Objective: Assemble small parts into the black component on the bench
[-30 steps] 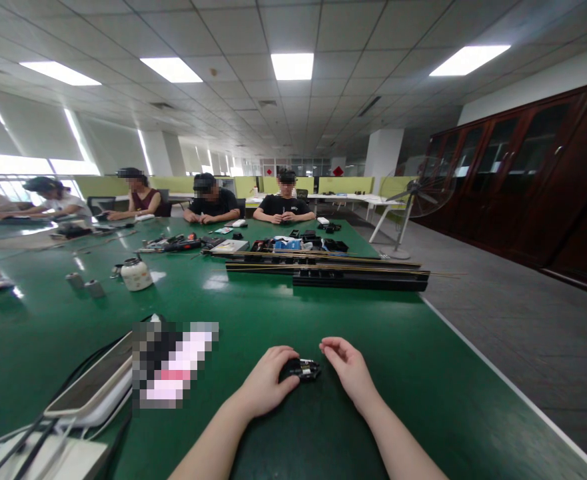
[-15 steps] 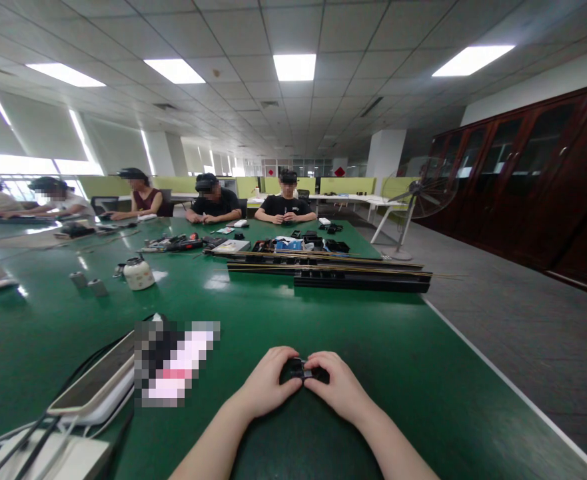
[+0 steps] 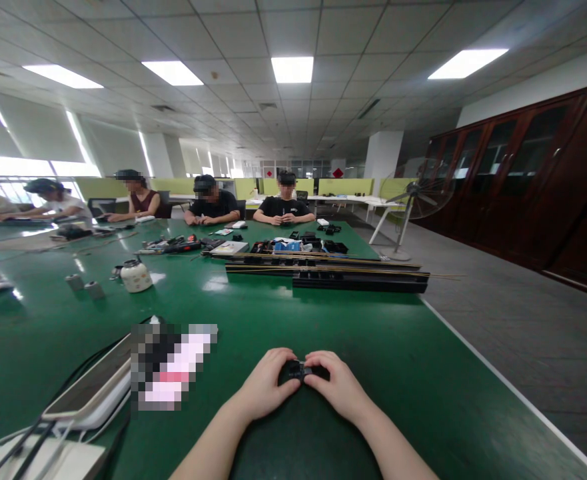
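Note:
Both hands meet over the near part of the green table (image 3: pixel 373 333). Between them is a small black part (image 3: pixel 300 369) with a greyish piece at its middle; its exact kind cannot be made out. My left hand (image 3: pixel 268 381) closes on its left side, thumb in front and fingers behind. From the right, my right hand (image 3: pixel 337 381) pinches the other side in the same way. The fingertips of the two hands are close together, and the palms hide the outer ends of the part.
Long black rails (image 3: pixel 360 283) with thin brass-coloured rods lie across the table ahead. A phone-like device (image 3: pixel 90 383) with cables lies at left, beside a pixelated patch. Farther off are a white jar (image 3: pixel 136 276), two grey cylinders (image 3: pixel 94 289), tools (image 3: pixel 178 245) and several seated people.
The grip of both hands stays nearly the same, with the black part between them turned or shifted very slightly. The whole view has moved a little.

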`<move>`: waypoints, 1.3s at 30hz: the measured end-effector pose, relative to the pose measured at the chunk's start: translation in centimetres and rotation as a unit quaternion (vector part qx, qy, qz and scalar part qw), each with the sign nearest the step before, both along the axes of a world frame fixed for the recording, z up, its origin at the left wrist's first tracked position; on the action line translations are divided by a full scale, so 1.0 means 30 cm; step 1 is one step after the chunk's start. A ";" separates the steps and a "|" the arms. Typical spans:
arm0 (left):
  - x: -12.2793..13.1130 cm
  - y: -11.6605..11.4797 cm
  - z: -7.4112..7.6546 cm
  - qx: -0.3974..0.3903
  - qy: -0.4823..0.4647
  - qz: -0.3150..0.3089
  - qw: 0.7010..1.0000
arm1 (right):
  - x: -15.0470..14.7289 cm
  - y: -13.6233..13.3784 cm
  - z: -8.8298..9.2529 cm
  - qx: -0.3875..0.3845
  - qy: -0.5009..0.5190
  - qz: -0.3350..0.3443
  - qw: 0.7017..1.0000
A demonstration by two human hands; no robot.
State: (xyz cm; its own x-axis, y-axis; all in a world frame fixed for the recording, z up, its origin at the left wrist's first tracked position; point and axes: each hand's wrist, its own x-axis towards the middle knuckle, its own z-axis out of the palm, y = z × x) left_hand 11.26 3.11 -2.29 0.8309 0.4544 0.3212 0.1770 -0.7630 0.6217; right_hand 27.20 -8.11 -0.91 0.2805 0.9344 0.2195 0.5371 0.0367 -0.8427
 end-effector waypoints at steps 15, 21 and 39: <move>0.002 -0.008 0.022 -0.004 0.014 0.002 1.000 | 0.033 0.015 -0.007 -0.001 0.088 -0.039 0.995; 0.000 -0.012 0.032 -0.008 0.017 0.004 1.000 | 0.042 0.021 -0.015 0.000 0.108 -0.053 0.993; 0.000 -0.010 0.029 -0.011 0.016 0.004 1.000 | 0.049 0.026 -0.024 0.032 0.263 -0.049 0.963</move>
